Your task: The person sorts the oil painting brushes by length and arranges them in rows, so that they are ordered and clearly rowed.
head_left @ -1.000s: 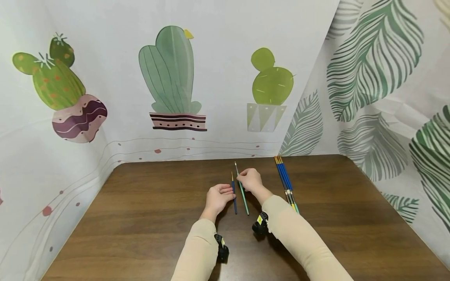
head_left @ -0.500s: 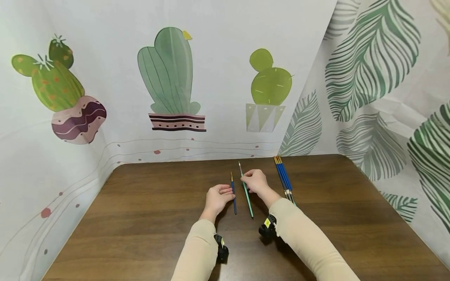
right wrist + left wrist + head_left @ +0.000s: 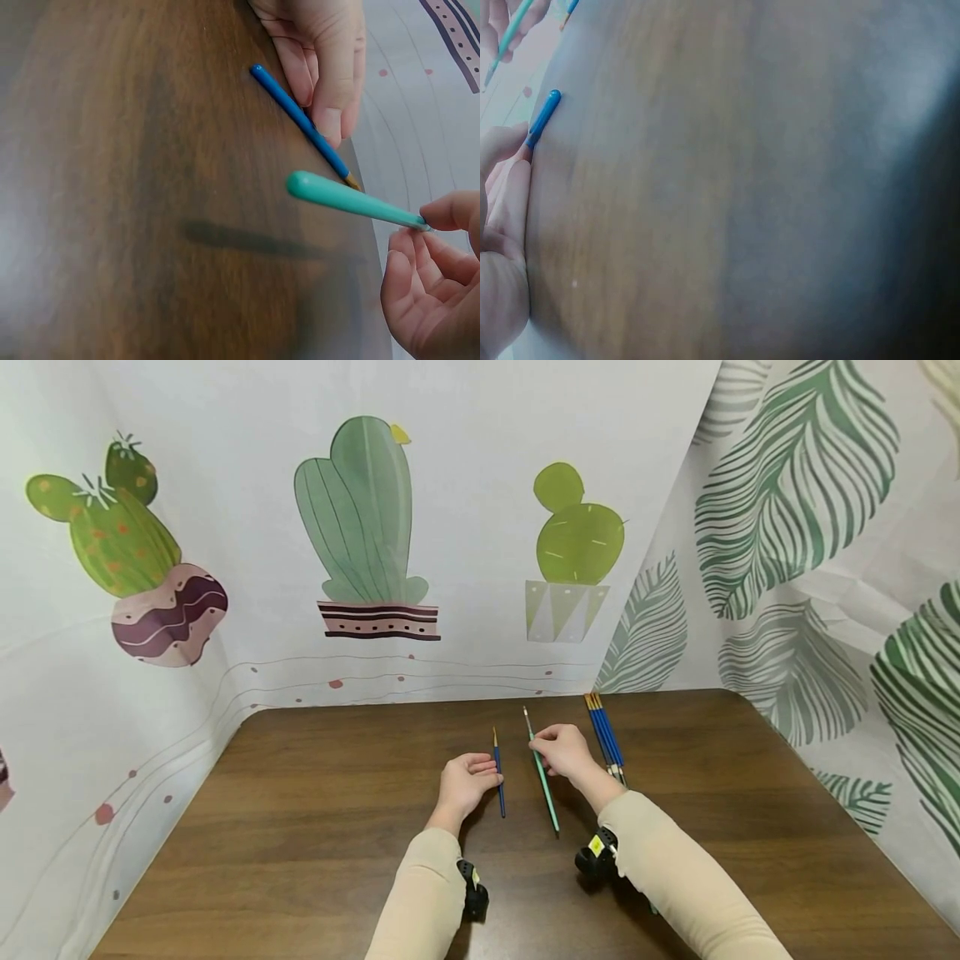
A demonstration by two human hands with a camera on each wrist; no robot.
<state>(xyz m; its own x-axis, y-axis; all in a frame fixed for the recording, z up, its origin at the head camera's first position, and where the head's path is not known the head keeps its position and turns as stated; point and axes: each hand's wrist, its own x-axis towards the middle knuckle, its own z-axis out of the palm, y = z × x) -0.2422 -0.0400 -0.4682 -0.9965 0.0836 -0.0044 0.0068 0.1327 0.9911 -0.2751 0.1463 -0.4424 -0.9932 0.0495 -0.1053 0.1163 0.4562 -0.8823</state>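
A green paintbrush (image 3: 546,789) is pinched between the thumb and fingers of my right hand (image 3: 566,750). In the right wrist view its rounded handle end (image 3: 330,193) hangs above the table, apart from its shadow. To the left, my left hand (image 3: 462,785) pinches a slim blue paintbrush (image 3: 499,793) between thumb and fingers. That blue brush (image 3: 289,105) looks to lie along the tabletop, bristles toward the wall. The left wrist view shows its blue handle end (image 3: 545,116) sticking out past the fingers.
Several blue paintbrushes (image 3: 606,731) lie side by side at the back right. Other brushes below them are mostly hidden by my right arm. The brown wooden table (image 3: 337,827) ends at a wall cloth (image 3: 480,527) printed with cacti and leaves.
My right hand has moved to the right with the green paintbrush, widening the gap to the blue one. My left hand and its brush have stayed in place.
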